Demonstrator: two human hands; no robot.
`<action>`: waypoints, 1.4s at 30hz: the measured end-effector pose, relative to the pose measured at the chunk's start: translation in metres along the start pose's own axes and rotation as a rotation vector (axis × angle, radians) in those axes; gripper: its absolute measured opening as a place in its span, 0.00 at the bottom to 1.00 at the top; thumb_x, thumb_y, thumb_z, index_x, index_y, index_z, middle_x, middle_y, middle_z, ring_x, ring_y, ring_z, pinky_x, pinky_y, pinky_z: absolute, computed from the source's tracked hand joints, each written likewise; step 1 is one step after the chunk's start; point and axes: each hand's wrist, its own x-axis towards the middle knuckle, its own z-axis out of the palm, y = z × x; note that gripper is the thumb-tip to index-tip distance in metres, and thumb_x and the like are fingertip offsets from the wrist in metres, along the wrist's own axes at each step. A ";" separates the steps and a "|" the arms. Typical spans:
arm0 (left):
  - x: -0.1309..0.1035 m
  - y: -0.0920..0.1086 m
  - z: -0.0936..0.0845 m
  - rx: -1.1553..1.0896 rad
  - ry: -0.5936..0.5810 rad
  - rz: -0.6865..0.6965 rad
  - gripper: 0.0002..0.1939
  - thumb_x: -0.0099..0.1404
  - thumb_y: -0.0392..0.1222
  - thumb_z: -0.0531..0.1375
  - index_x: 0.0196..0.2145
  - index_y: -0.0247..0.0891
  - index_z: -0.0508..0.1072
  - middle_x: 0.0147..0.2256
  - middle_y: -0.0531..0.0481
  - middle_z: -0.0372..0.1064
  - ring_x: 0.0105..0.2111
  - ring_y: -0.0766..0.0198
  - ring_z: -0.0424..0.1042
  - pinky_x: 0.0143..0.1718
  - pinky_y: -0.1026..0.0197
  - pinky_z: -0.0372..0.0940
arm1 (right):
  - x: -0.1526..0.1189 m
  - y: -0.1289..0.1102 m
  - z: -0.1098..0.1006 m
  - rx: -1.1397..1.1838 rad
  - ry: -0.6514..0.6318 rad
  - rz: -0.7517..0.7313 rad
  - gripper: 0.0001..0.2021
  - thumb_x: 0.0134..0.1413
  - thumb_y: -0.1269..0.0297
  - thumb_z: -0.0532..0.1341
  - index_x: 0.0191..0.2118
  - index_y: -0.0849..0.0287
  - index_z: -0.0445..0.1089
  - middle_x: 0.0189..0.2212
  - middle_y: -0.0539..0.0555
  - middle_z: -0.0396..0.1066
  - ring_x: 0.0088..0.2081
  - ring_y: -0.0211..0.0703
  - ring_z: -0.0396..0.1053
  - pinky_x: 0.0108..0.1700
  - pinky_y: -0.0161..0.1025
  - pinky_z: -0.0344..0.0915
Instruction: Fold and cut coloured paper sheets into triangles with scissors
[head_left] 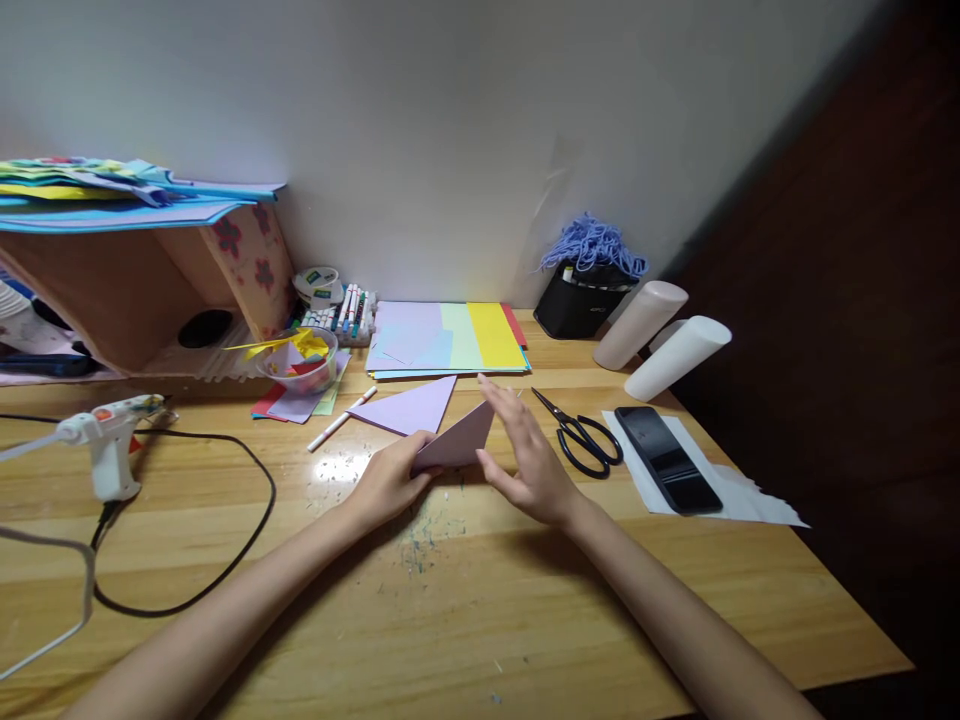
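Observation:
My left hand (394, 480) pinches the left corner of a folded lilac paper triangle (459, 437), held tilted just above the table. At its right end is my right hand (529, 460), fingers apart and thumb spread beside the paper's edge; whether the fingertips touch it I cannot tell. Behind the held piece, another lilac paper triangle (412, 405) lies flat on the table. A white marker (342, 419) rests by that triangle's left tip. To the right of my right hand lie black-handled scissors (581, 435).
Coloured paper sheets (491, 340) are stacked against the wall. At left are a glue gun (112, 450) with a looping cord (262, 540), a bowl of scraps (304, 375) and a cardboard box (247, 260). A phone (667, 460), white bottles (679, 355) and a black holder with yarn (581, 300) stand right.

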 end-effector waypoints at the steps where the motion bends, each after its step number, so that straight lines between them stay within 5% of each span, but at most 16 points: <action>1: 0.000 0.000 0.000 0.002 -0.001 -0.002 0.13 0.57 0.36 0.54 0.42 0.42 0.64 0.38 0.51 0.69 0.37 0.62 0.67 0.35 0.63 0.60 | 0.001 -0.001 0.000 -0.021 -0.019 -0.001 0.32 0.51 0.69 0.51 0.61 0.51 0.37 0.60 0.53 0.42 0.60 0.51 0.42 0.59 0.56 0.45; 12: 0.000 -0.005 0.000 -0.006 0.021 -0.021 0.15 0.55 0.37 0.56 0.42 0.43 0.64 0.39 0.51 0.69 0.37 0.61 0.67 0.36 0.62 0.60 | 0.000 0.002 -0.003 0.024 0.036 0.051 0.28 0.52 0.72 0.52 0.59 0.52 0.47 0.56 0.55 0.51 0.58 0.49 0.49 0.58 0.52 0.50; 16: 0.001 -0.002 0.000 -0.115 0.051 -0.047 0.10 0.57 0.40 0.54 0.39 0.39 0.67 0.36 0.50 0.69 0.36 0.61 0.67 0.36 0.61 0.61 | -0.002 0.010 0.000 0.300 0.058 0.258 0.30 0.53 0.66 0.54 0.60 0.52 0.41 0.57 0.58 0.50 0.54 0.47 0.56 0.55 0.50 0.56; 19: 0.004 0.005 -0.002 -0.349 0.122 -0.138 0.14 0.58 0.44 0.54 0.41 0.35 0.66 0.38 0.46 0.68 0.36 0.60 0.67 0.36 0.60 0.63 | -0.007 0.020 0.009 0.549 -0.121 0.460 0.26 0.49 0.61 0.58 0.55 0.55 0.52 0.49 0.58 0.62 0.48 0.45 0.64 0.49 0.47 0.63; 24: 0.006 0.013 -0.002 -0.599 0.147 -0.293 0.24 0.57 0.50 0.56 0.47 0.34 0.60 0.38 0.45 0.65 0.29 0.64 0.67 0.21 0.64 0.65 | -0.013 0.027 0.026 0.843 -0.188 0.667 0.12 0.50 0.58 0.57 0.38 0.61 0.63 0.29 0.54 0.70 0.31 0.38 0.70 0.37 0.40 0.68; 28: 0.005 0.010 0.000 -0.559 0.102 -0.351 0.31 0.52 0.51 0.59 0.50 0.37 0.54 0.39 0.45 0.63 0.26 0.67 0.66 0.14 0.69 0.61 | -0.015 0.025 0.029 0.763 -0.052 0.635 0.21 0.43 0.62 0.63 0.45 0.58 0.59 0.33 0.52 0.69 0.32 0.38 0.70 0.34 0.36 0.68; 30: 0.004 0.008 0.000 -0.517 0.071 -0.350 0.36 0.49 0.50 0.62 0.52 0.38 0.52 0.41 0.43 0.62 0.27 0.66 0.66 0.17 0.67 0.63 | -0.016 0.024 0.027 0.647 -0.013 0.574 0.23 0.42 0.63 0.63 0.46 0.57 0.60 0.35 0.54 0.69 0.35 0.39 0.69 0.34 0.36 0.68; 33: 0.003 0.006 -0.001 -0.434 0.063 -0.274 0.42 0.43 0.48 0.66 0.53 0.38 0.51 0.47 0.40 0.60 0.39 0.57 0.66 0.34 0.56 0.67 | -0.017 0.025 0.024 0.502 -0.013 0.526 0.17 0.45 0.61 0.62 0.43 0.59 0.65 0.37 0.56 0.70 0.36 0.41 0.69 0.36 0.38 0.68; 36: 0.002 0.005 0.000 -0.380 0.090 -0.190 0.42 0.42 0.46 0.66 0.53 0.38 0.52 0.52 0.39 0.57 0.51 0.51 0.58 0.49 0.50 0.58 | -0.017 0.025 0.022 0.438 -0.009 0.513 0.14 0.46 0.60 0.61 0.40 0.58 0.68 0.35 0.55 0.71 0.35 0.42 0.69 0.36 0.39 0.68; 42: 0.001 0.005 0.001 -0.363 0.084 -0.229 0.39 0.46 0.45 0.64 0.53 0.38 0.53 0.55 0.39 0.53 0.54 0.50 0.54 0.52 0.51 0.55 | -0.018 0.022 0.022 0.409 0.024 0.489 0.10 0.47 0.60 0.60 0.36 0.58 0.69 0.32 0.54 0.72 0.33 0.42 0.70 0.37 0.41 0.67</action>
